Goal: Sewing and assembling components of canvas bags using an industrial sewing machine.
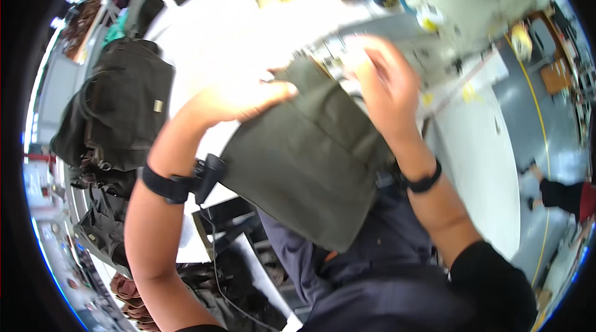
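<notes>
My left hand (pixel 245 99) grips the upper left edge of a dark olive fabric piece (pixel 298 174), with the thumb lying over it; the other fingertips are hard to make out. The piece hangs tilted over my lap, with seams across its upper part. My right hand (pixel 385 84) is raised at the piece's upper right edge, its fingers bent and smeared by motion, so I cannot tell what they hold. Behind my hands lies a white worktable (pixel 217 25), with blurred sewing-machine parts (pixel 329 46) beyond the piece's top.
Dark olive bags (pixel 118 108) are piled at my left, with brown pieces (pixel 127 295) below them. A person in dark clothing (pixel 559 198) is on the grey floor at the far right, near a yellow line. A cable (pixel 216 270) hangs beside my lap.
</notes>
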### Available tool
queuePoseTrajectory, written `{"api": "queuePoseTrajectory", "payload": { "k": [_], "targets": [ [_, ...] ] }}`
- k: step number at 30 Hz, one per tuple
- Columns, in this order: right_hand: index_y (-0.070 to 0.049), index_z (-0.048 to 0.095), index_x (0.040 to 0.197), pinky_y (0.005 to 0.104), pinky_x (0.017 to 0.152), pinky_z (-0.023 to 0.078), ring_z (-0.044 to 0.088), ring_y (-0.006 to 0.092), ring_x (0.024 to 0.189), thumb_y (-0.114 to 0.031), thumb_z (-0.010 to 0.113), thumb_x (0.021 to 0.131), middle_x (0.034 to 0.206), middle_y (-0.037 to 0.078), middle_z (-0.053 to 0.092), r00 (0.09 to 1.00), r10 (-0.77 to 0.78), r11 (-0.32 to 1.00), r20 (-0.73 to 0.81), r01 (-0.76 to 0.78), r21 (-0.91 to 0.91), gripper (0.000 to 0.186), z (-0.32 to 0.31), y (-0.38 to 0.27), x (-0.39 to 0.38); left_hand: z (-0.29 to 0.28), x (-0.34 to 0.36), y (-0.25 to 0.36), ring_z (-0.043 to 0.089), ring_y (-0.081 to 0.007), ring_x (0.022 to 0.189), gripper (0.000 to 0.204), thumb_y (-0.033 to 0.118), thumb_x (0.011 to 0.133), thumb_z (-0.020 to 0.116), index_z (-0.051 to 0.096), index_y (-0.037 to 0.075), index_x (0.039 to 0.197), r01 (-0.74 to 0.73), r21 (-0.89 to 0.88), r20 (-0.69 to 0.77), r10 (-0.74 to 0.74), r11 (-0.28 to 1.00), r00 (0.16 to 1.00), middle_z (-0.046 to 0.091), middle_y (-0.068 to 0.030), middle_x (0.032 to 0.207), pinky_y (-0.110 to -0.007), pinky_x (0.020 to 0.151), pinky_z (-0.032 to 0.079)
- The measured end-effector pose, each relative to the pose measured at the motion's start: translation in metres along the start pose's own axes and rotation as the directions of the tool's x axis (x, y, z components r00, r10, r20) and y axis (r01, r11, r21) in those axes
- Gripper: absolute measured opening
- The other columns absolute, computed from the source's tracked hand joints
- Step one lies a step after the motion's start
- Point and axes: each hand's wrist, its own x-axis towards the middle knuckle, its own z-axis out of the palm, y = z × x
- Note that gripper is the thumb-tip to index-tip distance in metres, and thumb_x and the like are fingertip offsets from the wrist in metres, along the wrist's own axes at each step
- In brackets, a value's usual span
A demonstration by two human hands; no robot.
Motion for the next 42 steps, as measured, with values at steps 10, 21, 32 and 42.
{"api": "queuePoseTrajectory", "payload": {
  "k": [10,21,32,42],
  "targets": [
    [0.001,0.066,0.127,0.0201,0.074,0.046,0.057,0.0019,0.08,-0.015,0.063,0.103,0.093,-0.003,0.068,0.887,0.342,0.939,0.31,-0.304,-0.163,0.029,-0.03,0.014,-0.035,-0.002,0.02,-0.019,0.054,-0.0165,0.076,0.023,0.022,0.101,0.062,0.07,0.0,0.105,-0.45,-0.298,-0.022,0.465,0.842,0.885,0.066,-0.0058,0.088,-0.034,0.072,0.048],
    [0.0,0.072,0.08,0.0235,0.058,0.037,0.045,0.0027,0.064,-0.028,0.071,0.098,0.065,-0.006,0.054,0.784,0.365,0.928,0.502,-0.347,-0.133,0.034,0.012,-0.01,-0.017,-0.027,0.033,-0.003,0.062,-0.0192,0.087,0.028,0.024,0.097,0.067,0.067,0.0,0.112,-0.443,-0.004,-0.087,0.442,0.896,0.893,0.07,-0.0077,0.096,-0.035,0.085,0.051],
    [0.004,0.07,0.095,0.0222,0.047,0.044,0.059,0.0054,0.055,-0.017,0.068,0.098,0.06,0.002,0.059,0.974,0.146,0.988,0.173,-0.135,-0.072,0.021,0.01,-0.015,0.029,-0.011,0.022,0.004,0.058,-0.0043,0.097,0.019,0.023,0.1,0.068,0.07,0.007,0.11,-0.102,-0.379,0.031,0.123,0.92,0.992,0.067,0.0065,0.104,-0.022,0.092,0.045],
    [0.0,0.058,0.072,0.0247,0.042,0.043,0.055,0.0088,0.043,-0.013,0.068,0.097,0.058,0.005,0.062,0.992,0.029,0.996,0.119,-0.019,-0.083,0.031,0.021,-0.011,0.029,-0.01,0.018,0.001,0.063,-0.013,0.103,0.027,0.014,0.093,0.073,0.071,-0.001,0.116,-0.05,-0.684,-0.004,0.065,0.728,0.998,0.071,-0.0041,0.111,-0.027,0.094,0.05]
  ]
}}
